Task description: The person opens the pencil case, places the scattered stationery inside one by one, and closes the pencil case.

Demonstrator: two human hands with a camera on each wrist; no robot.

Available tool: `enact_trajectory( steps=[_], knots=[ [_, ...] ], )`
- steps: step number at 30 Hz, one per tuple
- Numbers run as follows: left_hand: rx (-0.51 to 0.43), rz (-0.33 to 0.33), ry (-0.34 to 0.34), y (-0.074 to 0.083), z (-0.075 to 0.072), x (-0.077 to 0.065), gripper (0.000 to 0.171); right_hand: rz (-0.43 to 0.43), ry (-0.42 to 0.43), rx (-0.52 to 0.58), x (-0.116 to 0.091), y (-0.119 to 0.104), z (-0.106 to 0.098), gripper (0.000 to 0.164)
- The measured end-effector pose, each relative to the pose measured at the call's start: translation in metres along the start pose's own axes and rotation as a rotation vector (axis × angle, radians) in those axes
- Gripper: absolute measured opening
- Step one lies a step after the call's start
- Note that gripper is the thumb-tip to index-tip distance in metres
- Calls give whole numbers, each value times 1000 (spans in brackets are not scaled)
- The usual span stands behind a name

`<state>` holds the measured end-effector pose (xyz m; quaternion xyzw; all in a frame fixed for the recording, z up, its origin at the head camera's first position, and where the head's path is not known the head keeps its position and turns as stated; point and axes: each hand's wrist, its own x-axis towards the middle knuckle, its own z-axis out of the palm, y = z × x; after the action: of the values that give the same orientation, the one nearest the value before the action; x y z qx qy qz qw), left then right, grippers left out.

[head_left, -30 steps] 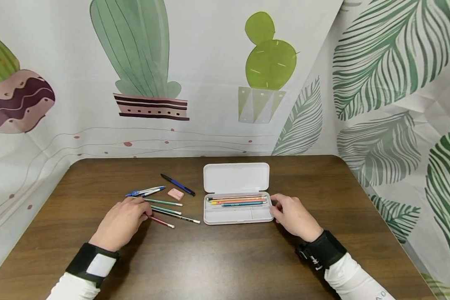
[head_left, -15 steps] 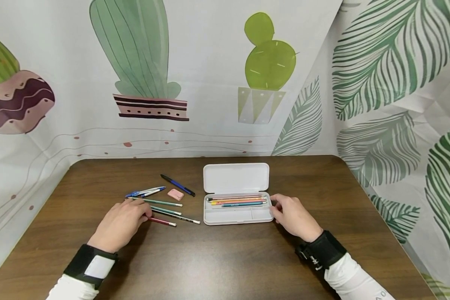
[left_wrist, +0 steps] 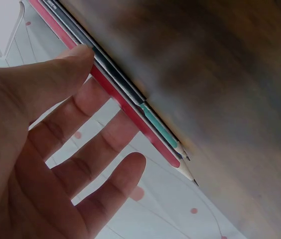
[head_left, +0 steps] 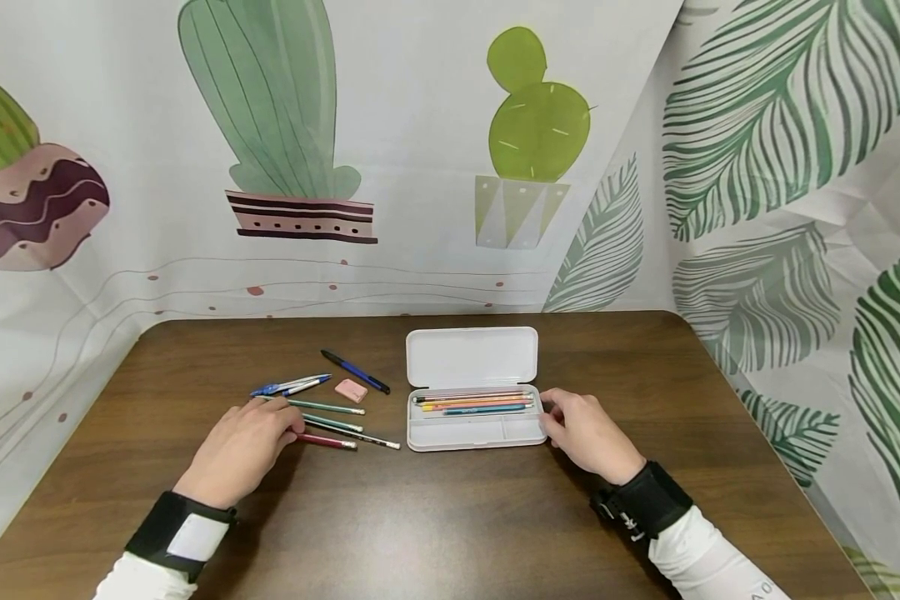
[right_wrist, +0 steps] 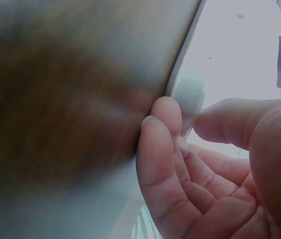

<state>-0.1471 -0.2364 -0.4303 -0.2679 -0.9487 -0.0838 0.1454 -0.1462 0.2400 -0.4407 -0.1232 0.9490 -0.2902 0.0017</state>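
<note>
On the left side of the table, my left hand (head_left: 240,446) pinches a red pencil (head_left: 330,442) between thumb and fingers. The left wrist view shows this red pencil (left_wrist: 135,117) lying along a dark pencil (left_wrist: 105,64) and a green pencil (left_wrist: 160,127), with its sharpened tip pointing away. Green pencils (head_left: 328,407) and a black-and-white pencil (head_left: 381,440) lie beside that hand. At the middle stands an open white pencil case (head_left: 450,433) holding several pencils (head_left: 487,402) in its rear compartment. My right hand (head_left: 588,433) grips the case's right end between thumb and fingers.
Behind the left hand lie blue-and-white pens (head_left: 292,384), a pink eraser (head_left: 351,390) and a blue-and-black pen (head_left: 356,372). The case's raised lid (head_left: 472,356) leans back near the table's far edge. A patterned cloth (head_left: 420,167) hangs behind the table (head_left: 420,533).
The red pencil's eraser end has swung slightly away from me and shifted right, bringing it closer to the black-and-white pencil. The right hand and the case have stayed put.
</note>
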Motion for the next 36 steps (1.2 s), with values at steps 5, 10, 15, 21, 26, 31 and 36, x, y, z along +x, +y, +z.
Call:
enact_trajectory(
  steps=[5,10,15,21,26,31,36],
  knots=[
    [1,2,-20,2,-2,2,18,2,3,-3,0,1,0,29],
    [9,4,-18,4,-5,3,18,2,2,-4,0,0,0,29],
    [11,7,-9,8,-8,4,19,6,-3,-2,0,-1,-1,30],
    [5,17,9,12,-11,7,17,11,-8,-3,0,-2,-2,30],
    [-1,30,37,16,-12,9,18,10,-6,-5,0,-2,-2,29],
    [3,42,48,19,-13,10,18,6,-1,-6,1,-1,-1,29],
    [7,49,57,23,-14,12,15,9,-2,-8,1,0,0,29]
  ],
)
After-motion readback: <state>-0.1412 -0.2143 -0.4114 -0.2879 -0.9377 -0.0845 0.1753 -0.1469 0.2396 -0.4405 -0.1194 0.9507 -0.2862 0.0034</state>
